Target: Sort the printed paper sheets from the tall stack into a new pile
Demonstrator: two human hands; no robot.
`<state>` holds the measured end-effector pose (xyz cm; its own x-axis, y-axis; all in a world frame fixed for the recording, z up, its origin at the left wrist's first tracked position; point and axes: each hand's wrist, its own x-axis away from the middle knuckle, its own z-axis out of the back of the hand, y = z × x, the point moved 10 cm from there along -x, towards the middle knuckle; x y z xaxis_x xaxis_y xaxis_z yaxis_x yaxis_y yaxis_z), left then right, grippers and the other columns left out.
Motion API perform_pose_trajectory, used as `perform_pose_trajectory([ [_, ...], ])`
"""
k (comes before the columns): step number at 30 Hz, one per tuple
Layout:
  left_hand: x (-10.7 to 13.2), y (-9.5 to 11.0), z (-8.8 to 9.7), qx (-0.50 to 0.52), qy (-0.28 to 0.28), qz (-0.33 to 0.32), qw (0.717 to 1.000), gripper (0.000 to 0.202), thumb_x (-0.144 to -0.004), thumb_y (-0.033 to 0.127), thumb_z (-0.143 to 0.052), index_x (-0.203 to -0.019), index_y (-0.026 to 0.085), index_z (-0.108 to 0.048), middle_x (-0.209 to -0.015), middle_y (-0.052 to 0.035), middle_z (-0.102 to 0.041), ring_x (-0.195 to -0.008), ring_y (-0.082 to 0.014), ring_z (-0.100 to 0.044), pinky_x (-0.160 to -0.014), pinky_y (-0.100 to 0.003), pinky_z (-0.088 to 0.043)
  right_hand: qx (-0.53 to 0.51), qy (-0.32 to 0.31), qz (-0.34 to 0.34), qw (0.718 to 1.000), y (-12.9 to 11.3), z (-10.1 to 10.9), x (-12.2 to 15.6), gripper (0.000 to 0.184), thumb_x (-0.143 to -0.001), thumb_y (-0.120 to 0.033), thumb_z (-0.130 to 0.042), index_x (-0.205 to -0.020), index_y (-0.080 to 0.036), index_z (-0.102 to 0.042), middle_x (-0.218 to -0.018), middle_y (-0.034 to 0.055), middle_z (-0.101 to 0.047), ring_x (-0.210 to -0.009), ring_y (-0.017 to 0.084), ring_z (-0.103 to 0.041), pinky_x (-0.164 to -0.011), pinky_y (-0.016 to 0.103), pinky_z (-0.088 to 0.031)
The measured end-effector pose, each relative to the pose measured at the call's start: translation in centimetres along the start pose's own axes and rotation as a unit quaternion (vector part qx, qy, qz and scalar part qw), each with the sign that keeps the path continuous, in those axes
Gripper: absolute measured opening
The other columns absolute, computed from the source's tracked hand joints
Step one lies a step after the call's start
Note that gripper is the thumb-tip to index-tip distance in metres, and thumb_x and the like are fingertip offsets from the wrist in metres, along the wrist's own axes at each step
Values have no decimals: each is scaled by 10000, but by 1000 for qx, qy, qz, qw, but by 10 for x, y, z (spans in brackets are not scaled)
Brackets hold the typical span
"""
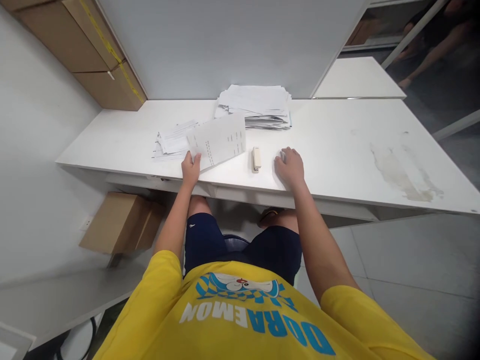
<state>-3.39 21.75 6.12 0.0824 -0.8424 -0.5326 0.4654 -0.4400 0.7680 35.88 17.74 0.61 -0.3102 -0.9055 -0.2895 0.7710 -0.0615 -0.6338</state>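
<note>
My left hand (191, 169) pinches the lower left corner of a printed paper sheet (221, 139), thumb on top. The sheet tilts over the white table (326, 145). To its left lie loose papers (174, 141), partly covered by the sheet. A cream stapler (256, 159) rests between my hands, touched by neither. My right hand (291, 167) is down on the table right of the stapler, its fingers curled at a small greyish thing (282, 156), mostly hidden, whose kind I cannot make out.
A thick stack of papers (258, 107) stands at the back against a grey panel (232, 45). Cardboard boxes (108, 85) are piled at the back left, and another carton (112, 222) is below the table. At the far right, a person's arm (435, 55) shows beyond the table.
</note>
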Motion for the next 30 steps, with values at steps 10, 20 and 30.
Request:
perform_pose_trajectory([
  [10,17,85,-35,80,-104,-75,989,489,-918,664,-486,-1059,226,-651,-986,-78,-736,-975,-246,-695,-841,-348,-562,-329,10,21,944,-50,41,42,563,-799,-676,-598,-1143,-234,-655,-1179,94,-693,-1161,318,-629,-989,473,-518],
  [20,48,44,-97,135,-163,-7,977,511,-880,642,-569,-1192,242,-507,-1162,-127,-644,-1150,-264,-637,-1018,-450,-510,-305,-57,-19,950,-17,21,64,434,-761,-558,-685,-1011,-203,-675,-1051,87,-745,-1014,301,-687,-928,494,-538],
  [30,36,58,-94,142,-171,-48,974,513,-868,672,-562,-1137,241,-494,-1151,-122,-621,-1175,-269,-613,-1004,-433,-517,-348,-20,-18,937,-19,27,62,594,-747,-635,-666,-1191,-248,-582,-1174,94,-691,-1118,292,-634,-992,468,-510],
])
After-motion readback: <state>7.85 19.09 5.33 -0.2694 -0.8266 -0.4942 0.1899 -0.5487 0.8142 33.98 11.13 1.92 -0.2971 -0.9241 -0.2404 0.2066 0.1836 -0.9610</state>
